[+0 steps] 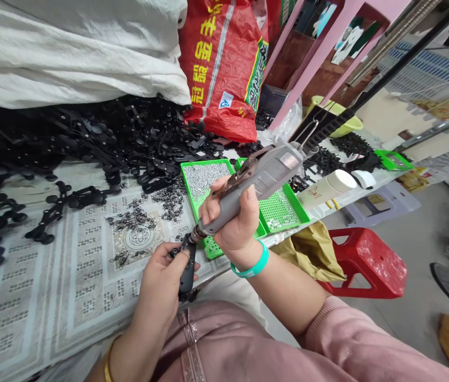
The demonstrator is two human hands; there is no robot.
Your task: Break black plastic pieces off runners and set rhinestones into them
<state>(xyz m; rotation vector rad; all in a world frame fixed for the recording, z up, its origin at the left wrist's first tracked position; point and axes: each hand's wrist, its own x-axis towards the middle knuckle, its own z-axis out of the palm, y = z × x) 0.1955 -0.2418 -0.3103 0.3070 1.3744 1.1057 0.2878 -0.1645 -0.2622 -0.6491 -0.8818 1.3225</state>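
Observation:
My left hand point(163, 284) pinches a small black plastic part point(187, 277) upright near the table's front edge, thumb pressed on its face. Wrapped in my right hand point(238, 225) is a grey electric screwdriver point(264, 178), slanting down to the left. Its tip meets the top end of the black part; the exact contact point is too small to make out. Behind the screwdriver lie green trays, one with many small silver pieces point(208, 178) and another with a perforated base point(274, 209). Tiny dark pieces point(132, 215) are scattered on the patterned tablecloth point(69, 286).
A large heap of black plastic parts point(101, 132) covers the table's back and left. Behind it stand a white cloth bundle point(77, 48) and a red sack point(224, 63). A white bottle point(328, 188) lies right of the trays. A red stool point(376, 260) stands on the floor.

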